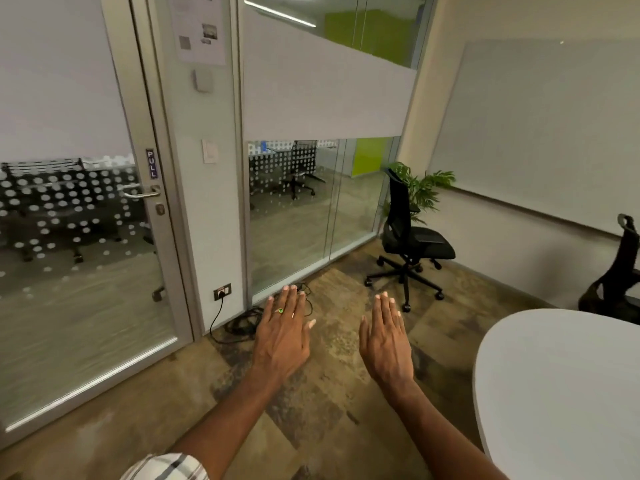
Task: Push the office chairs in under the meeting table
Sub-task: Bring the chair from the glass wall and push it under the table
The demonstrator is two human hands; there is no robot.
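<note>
Left hand (282, 337): held out flat above the floor (114, 427), fingers straight, nothing gripped; a ring (280, 310) is worn.
Right hand (386, 341): held flat alongside, fingers straight, nothing gripped.
Chair (412, 237): placed by the glass wall (294, 220), before a plant (426, 188), well apart from the tabletop (554, 393).
Second chair (616, 282): partly seen just behind the tabletop.

Mtg table (554, 393): white. Office chair (415, 244) beyond table: blk. 2nd chair (618, 285) at table's far edge: blk too. Carpet (329, 393) left of table: mottled brown/tan patches. Ring (280, 310), left of table: green stone. Plant (429, 185) beyond table: green.
</note>
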